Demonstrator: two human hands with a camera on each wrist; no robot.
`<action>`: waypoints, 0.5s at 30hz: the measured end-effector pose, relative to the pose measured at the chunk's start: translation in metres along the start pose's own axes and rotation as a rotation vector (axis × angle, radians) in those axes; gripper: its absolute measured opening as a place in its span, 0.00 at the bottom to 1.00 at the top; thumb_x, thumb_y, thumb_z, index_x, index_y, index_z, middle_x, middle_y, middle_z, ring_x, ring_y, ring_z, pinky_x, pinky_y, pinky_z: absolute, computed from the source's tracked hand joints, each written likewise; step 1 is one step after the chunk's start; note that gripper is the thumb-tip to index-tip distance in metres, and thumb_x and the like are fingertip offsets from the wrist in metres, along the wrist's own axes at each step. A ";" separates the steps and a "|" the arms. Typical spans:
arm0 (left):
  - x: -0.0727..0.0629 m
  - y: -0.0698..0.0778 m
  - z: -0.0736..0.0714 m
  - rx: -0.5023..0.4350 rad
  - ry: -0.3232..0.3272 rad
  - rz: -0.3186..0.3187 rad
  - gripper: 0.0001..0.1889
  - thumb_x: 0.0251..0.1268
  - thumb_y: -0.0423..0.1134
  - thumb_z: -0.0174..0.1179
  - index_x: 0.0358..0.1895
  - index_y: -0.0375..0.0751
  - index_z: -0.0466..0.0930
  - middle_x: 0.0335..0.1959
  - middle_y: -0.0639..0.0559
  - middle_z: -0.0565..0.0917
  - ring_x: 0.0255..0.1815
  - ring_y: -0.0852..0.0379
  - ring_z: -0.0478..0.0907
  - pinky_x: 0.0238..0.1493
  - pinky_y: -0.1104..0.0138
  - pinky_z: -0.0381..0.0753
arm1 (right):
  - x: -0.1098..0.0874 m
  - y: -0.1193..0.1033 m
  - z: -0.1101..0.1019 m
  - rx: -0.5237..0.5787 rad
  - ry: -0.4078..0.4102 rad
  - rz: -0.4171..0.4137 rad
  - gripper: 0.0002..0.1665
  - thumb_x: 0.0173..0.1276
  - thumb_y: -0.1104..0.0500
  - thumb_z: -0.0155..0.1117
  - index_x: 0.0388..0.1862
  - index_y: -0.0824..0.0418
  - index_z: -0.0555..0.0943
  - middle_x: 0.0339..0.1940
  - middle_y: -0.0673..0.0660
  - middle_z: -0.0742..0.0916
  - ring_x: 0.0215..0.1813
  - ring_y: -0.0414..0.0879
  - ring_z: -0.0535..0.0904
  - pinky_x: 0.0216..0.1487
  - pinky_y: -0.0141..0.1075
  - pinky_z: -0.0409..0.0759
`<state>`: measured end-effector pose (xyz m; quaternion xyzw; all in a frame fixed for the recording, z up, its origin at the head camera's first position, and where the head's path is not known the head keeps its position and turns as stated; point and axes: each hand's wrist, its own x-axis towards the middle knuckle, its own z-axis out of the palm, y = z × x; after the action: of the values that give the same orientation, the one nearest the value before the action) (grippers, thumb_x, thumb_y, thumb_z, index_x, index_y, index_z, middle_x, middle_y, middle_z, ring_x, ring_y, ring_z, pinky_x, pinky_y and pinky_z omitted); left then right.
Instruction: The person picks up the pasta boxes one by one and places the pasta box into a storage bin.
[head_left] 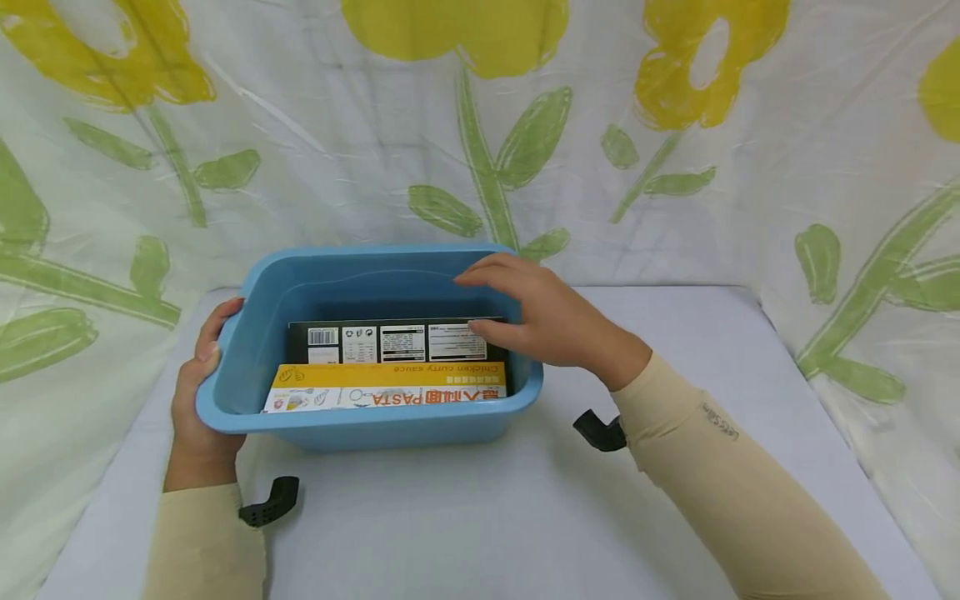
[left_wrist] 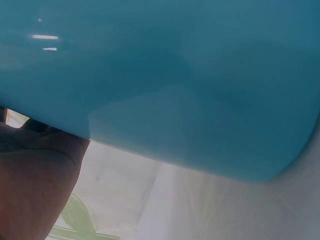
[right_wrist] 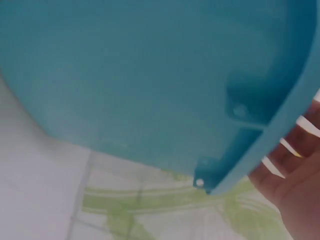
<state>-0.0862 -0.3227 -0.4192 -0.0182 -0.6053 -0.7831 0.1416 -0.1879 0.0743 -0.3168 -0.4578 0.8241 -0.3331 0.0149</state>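
A blue plastic bin point(head_left: 390, 435) stands on the white table, its wall point(left_wrist: 150, 75) filling much of the left wrist view. My left hand point(head_left: 201, 400) grips its left rim, the thumb outside and the fingers partly hidden. Over the right rim my right hand point(head_left: 536, 312) reaches with spread, slightly bent fingers that hold nothing; whether it touches the rim I cannot tell. Inside the bin lies a yellow and white pasta box point(head_left: 390, 386), printed with chicken curry sauce. Behind that box is a black box point(head_left: 405, 342) with white label panels and a barcode.
A white cloth with yellow flowers and green leaves point(head_left: 480, 167) hangs behind and at both sides. The white tabletop point(head_left: 480, 517) extends in front of the bin and to its right. Black curved pieces point(head_left: 273, 500) sit at both wrists.
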 end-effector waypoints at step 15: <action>-0.001 0.008 -0.018 0.144 -0.039 -0.083 0.32 0.82 0.51 0.40 0.87 0.63 0.61 0.87 0.52 0.57 0.81 0.42 0.58 0.59 0.67 0.80 | -0.027 0.012 -0.013 -0.113 -0.004 0.062 0.31 0.79 0.54 0.73 0.76 0.62 0.78 0.71 0.55 0.81 0.73 0.50 0.74 0.71 0.50 0.74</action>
<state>-0.0807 -0.3412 -0.4167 0.0021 -0.6628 -0.7424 0.0981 -0.1858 0.1057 -0.3213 -0.4328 0.8554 -0.2846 0.0010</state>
